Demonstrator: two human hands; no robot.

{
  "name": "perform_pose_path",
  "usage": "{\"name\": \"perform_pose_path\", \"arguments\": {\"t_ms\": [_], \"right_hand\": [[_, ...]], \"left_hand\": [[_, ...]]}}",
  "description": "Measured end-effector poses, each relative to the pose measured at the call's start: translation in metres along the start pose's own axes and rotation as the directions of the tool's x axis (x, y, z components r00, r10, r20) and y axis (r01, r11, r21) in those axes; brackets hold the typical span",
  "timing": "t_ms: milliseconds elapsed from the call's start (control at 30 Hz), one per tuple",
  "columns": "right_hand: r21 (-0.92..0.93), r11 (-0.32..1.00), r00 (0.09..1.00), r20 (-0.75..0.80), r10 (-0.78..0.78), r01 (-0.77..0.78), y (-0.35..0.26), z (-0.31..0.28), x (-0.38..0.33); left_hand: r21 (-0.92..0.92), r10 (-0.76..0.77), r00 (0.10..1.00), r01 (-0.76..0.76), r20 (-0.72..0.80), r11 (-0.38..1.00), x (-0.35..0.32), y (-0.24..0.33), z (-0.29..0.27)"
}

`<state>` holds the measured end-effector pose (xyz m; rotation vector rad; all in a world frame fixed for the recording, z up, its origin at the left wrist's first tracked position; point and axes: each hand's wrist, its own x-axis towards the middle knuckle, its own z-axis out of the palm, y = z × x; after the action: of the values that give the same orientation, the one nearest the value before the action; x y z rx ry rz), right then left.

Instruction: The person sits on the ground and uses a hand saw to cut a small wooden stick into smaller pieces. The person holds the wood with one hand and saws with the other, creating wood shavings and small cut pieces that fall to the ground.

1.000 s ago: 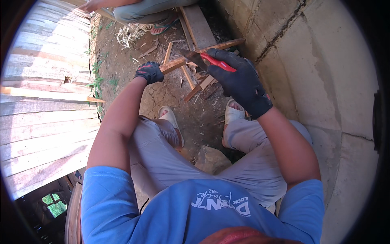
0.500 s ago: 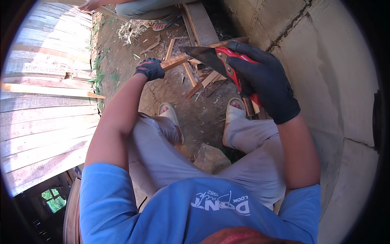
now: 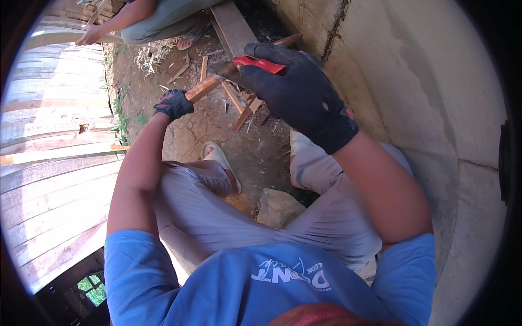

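Head view: the left hand [image 3: 174, 104], in a dark glove, is gripping one end of a short wooden stick [image 3: 204, 88], fingers curled tight around it, and the stick is angling up and away from those fingers toward the blade. The right hand [image 3: 304, 95], also gloved, is closing its fingers around the red handle of a chopping knife [image 3: 255, 66]; the dark blade is sitting just past the fingertips, touching or nearly touching the far end of the stick. I judge that the splitting or shaving stroke is the step in hand. The next stroke is calling for the blade landing well clear of the left fingers. Beyond both hands, wood scraps [image 3: 239, 106] are lying on the bare ground [image 3: 217, 130]; another person's hand [image 3: 87, 37] is working at a plank farther off.
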<state>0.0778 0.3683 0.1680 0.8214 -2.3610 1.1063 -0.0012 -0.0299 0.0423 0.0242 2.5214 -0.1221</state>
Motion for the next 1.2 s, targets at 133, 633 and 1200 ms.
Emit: {"name": "perform_pose_path", "arguments": {"t_ms": [133,633,1200], "right_hand": [[-0.199,0.97,0.989,0.079,-0.125,0.138,-0.003,0.012,-0.005],[0.147,0.93,0.929,0.207,0.305,-0.338,0.039,0.097,-0.016],[0.175,0.651,0.644,0.465,0.607,-0.739,-0.033,0.016,0.06]], "left_hand": [[-0.027,-0.04,0.998,0.041,0.048,0.999,-0.006,0.009,-0.008],[-0.05,0.02,1.0,-0.02,0.008,0.999,0.001,-0.001,-0.001],[-0.013,-0.016,1.0,0.016,-0.006,1.0,-0.006,-0.018,0.009]]}}
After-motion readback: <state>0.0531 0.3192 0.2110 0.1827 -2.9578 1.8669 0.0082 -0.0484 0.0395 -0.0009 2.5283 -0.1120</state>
